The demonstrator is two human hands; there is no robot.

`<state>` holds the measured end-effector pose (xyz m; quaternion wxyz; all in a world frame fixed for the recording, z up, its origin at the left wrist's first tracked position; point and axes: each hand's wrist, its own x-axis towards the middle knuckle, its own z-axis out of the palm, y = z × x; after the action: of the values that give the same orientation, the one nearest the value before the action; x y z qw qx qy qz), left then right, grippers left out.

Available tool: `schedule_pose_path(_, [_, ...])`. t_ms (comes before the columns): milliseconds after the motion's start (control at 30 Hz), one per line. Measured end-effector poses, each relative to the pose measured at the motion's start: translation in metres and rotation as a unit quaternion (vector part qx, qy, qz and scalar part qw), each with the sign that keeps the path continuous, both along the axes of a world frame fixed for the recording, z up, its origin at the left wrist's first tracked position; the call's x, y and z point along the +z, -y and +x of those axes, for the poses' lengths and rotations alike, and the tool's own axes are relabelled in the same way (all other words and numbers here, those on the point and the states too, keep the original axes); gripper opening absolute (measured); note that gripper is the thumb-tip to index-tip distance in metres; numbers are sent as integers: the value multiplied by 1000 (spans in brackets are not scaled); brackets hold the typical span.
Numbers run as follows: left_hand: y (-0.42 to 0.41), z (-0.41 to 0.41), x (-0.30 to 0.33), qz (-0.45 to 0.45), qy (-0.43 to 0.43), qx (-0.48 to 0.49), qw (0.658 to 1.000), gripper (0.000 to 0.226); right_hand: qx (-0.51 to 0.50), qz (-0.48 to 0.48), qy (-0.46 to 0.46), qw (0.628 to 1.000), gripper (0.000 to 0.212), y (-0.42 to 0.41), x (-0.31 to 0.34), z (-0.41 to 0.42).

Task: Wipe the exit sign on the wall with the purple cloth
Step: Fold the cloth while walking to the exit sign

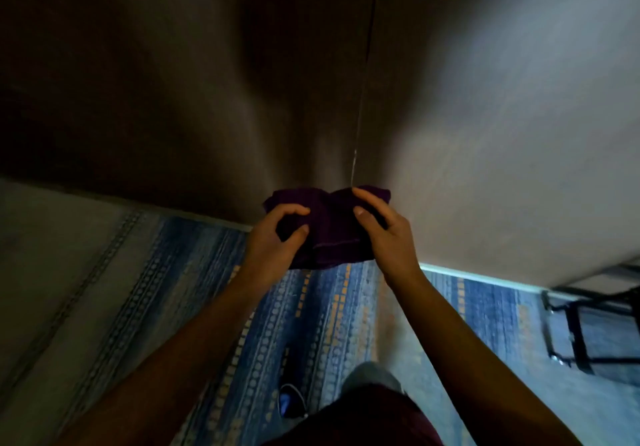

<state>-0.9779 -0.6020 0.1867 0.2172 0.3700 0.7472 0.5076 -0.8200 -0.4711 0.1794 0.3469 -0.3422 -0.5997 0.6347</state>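
A folded dark purple cloth (329,231) hangs in front of me at the foot of a dim wall (485,134). My left hand (277,238) grips its left side with curled fingers and thumb. My right hand (384,227) pinches its right side between thumb and fingers. Both arms reach forward from the bottom of the view. No exit sign shows in this frame; the upper wall is dark and blurred.
A blue patterned carpet (194,290) covers the floor below. A thin vertical seam (363,82) runs down the wall. A black metal frame (588,328) stands on the floor at the right. My foot (289,400) shows near the bottom middle.
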Motion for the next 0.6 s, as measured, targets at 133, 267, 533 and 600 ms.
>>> schedule_pose_path(133, [-8,-29,-2,-2,17,-75,997,22,-59,-14,22,998,33,17,-1,-13])
schedule_pose_path(267, [-36,-53,-11,1,18,-154,988,31,-122,-44,-9,991,24,13,-6,-22])
schedule_pose_path(533, [-104,-98,-45,2,92,-190,977,30,-217,-60,-2,974,23,-24,-45,-65])
schedule_pose_path(600, [-119,-111,-50,-2,97,-188,977,23,-223,-65,7,973,23,-32,-52,-82])
